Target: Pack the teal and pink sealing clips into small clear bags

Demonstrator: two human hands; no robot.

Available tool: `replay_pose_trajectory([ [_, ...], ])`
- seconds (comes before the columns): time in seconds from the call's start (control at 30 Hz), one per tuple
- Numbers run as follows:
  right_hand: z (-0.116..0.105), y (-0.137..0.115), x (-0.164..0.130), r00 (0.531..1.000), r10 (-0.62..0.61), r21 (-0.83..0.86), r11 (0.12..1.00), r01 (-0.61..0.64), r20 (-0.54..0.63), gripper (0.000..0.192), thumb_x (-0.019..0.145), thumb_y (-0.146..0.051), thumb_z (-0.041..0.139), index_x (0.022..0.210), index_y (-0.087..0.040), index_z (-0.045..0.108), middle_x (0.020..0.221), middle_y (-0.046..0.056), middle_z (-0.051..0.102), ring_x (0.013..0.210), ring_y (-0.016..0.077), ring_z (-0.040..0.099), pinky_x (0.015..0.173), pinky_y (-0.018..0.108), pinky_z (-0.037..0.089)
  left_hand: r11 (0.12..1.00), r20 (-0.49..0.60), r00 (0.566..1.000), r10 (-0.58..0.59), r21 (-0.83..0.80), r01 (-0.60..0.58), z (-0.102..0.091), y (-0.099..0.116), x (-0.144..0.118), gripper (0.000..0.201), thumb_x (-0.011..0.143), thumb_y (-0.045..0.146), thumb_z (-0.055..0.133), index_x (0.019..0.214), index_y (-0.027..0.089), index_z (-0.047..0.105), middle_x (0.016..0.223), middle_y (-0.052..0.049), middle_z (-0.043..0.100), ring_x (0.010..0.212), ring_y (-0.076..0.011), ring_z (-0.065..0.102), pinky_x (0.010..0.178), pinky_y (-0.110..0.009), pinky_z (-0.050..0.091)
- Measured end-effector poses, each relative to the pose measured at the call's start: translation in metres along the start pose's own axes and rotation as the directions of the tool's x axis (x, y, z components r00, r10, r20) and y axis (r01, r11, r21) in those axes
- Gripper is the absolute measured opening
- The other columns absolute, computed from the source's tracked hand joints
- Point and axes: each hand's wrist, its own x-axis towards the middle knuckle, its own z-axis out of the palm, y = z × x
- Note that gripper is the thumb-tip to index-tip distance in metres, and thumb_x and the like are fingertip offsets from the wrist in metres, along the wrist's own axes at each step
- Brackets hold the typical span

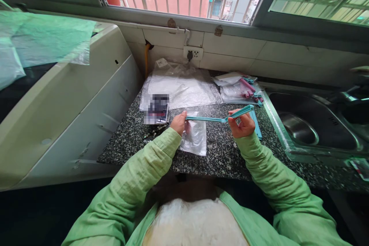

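My left hand point(179, 122) is closed on the left end of a long turquoise plastic bag clip point(206, 119), with thumb and fingers pinched. The clip is unfolded at its joint, and its other arm slants up to the right. My right hand point(243, 125) grips that arm near the joint between thumb and fingers. Beneath and beside my left hand, a small clear plastic bag point(196, 138) lies flat on the speckled counter point(219, 153). Another turquoise strip point(256, 125) shows behind my right hand, partly hidden by it.
A phone point(158, 109) lies left of my left hand. Large clear plastic bags point(184, 88) spread behind it, by the wall socket point(193, 52). Packets with pink and turquoise pieces point(243, 88) lie back right. A metal sink point(314, 119) borders the right; a pale appliance point(86, 84) stands left.
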Motion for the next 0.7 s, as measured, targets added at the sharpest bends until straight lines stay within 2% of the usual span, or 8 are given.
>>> replay_pose_trajectory([
  [0.2, -0.001, 0.002, 0.001, 1.0, 0.009, -0.023, 1.0, -0.009, -0.009, 0.014, 0.075, -0.031, 0.053, 0.08, -0.019, 0.06, 0.073, 0.005, 0.063, 0.063, 0.0161, 0.057, 0.055, 0.031, 0.049, 0.998, 0.029, 0.999, -0.013, -0.055, 0.015, 0.0, -0.002, 0.001, 0.046, 0.078, 0.039, 0.047, 0.039, 0.018, 0.038, 0.03, 0.005, 0.033, 0.029, -0.0063, 0.028, 0.033, -0.022, 0.023],
  [0.37, 0.0, 0.006, 0.001, 1.0, -0.015, -0.017, 1.0, 0.015, -0.007, 0.014, 0.075, -0.03, 0.053, 0.08, -0.02, 0.06, 0.073, 0.004, 0.063, 0.064, 0.0167, 0.057, 0.059, 0.033, 0.048, 0.999, 0.013, 1.0, -0.021, -0.025, 0.021, -0.001, -0.003, 0.002, 0.046, 0.082, 0.032, 0.042, 0.038, 0.018, 0.036, 0.03, 0.004, 0.034, 0.03, -0.0067, 0.028, 0.035, -0.023, 0.024],
  [0.53, 0.001, 0.012, -0.002, 1.0, 0.03, 0.044, 0.999, -0.029, -0.009, 0.015, 0.075, -0.032, 0.053, 0.08, -0.019, 0.06, 0.073, 0.004, 0.061, 0.065, 0.0162, 0.056, 0.062, 0.034, 0.048, 0.999, -0.026, 0.999, 0.022, -0.025, -0.023, -0.003, -0.007, 0.006, 0.044, 0.079, 0.034, 0.047, 0.04, 0.018, 0.038, 0.033, 0.005, 0.033, 0.033, -0.0065, 0.03, 0.037, -0.022, 0.025],
  [0.7, -0.001, 0.013, -0.002, 0.997, 0.081, 0.091, 0.992, -0.083, 0.016, 0.015, 0.075, -0.032, 0.052, 0.079, -0.019, 0.06, 0.073, 0.004, 0.06, 0.065, 0.0159, 0.055, 0.058, 0.032, 0.047, 0.997, -0.062, 0.995, 0.08, -0.011, -0.081, -0.003, -0.01, 0.008, 0.043, 0.077, 0.035, 0.05, 0.04, 0.017, 0.038, 0.036, 0.005, 0.034, 0.037, -0.0068, 0.031, 0.039, -0.022, 0.027],
])
